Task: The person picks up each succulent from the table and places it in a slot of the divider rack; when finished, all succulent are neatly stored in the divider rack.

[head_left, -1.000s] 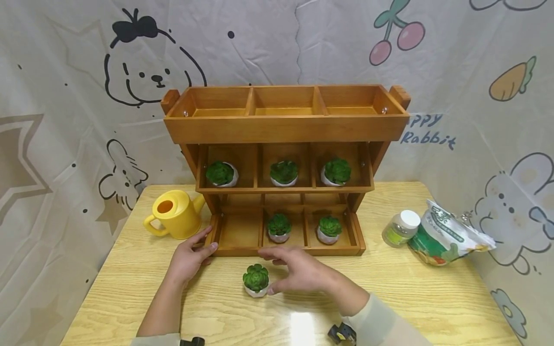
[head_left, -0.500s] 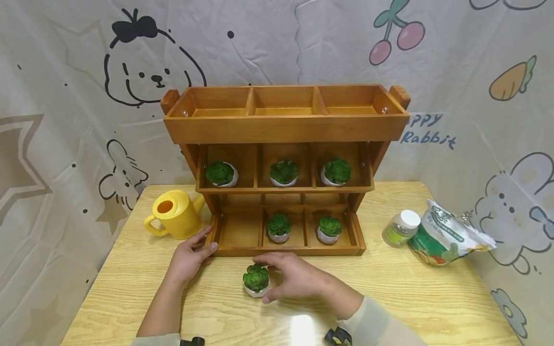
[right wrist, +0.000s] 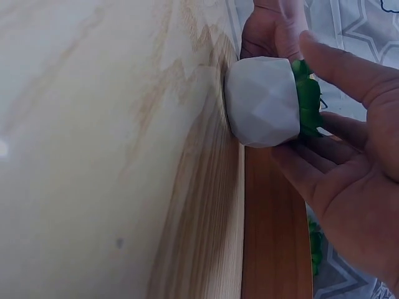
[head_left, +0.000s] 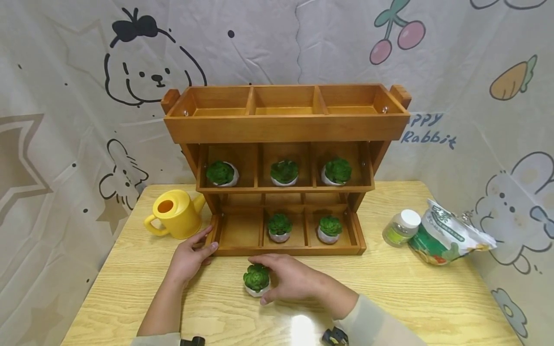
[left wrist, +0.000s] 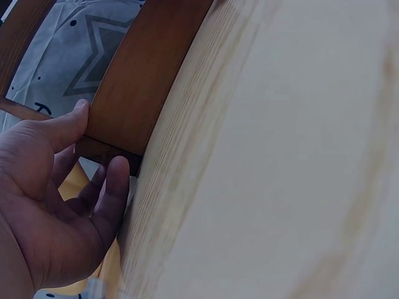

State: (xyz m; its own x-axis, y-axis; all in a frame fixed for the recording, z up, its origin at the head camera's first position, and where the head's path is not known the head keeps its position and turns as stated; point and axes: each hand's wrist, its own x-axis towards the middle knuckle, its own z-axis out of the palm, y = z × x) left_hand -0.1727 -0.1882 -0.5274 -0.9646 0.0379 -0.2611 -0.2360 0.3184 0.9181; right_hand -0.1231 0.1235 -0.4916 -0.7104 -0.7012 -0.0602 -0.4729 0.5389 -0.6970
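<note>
A small potted succulent (head_left: 256, 278) with green leaves and a faceted white pot (right wrist: 262, 103) stands upright on the table. My right hand (head_left: 291, 279) curves about it from the right, fingers along its far side. In the right wrist view the thumb stands a little off the pot, while a fingertip is right at its side. My left hand (head_left: 190, 257) holds the lower left front corner of a three-tier wooden plant stand (head_left: 285, 129). In the left wrist view the thumb lies on the front board (left wrist: 140, 81) and the fingers curl round its end.
Three potted succulents, one of them at the left (head_left: 222, 173), sit in the middle tier. Two more, including the right one (head_left: 330, 228), occupy the bottom tier. A yellow watering can (head_left: 175, 215) stands left; a white-capped jar (head_left: 401, 228) and a bag (head_left: 447, 235) stand right.
My right hand has moved a little left, and its fingers and thumb now reach around the potted succulent. The left hand and the plant have stayed in place.
</note>
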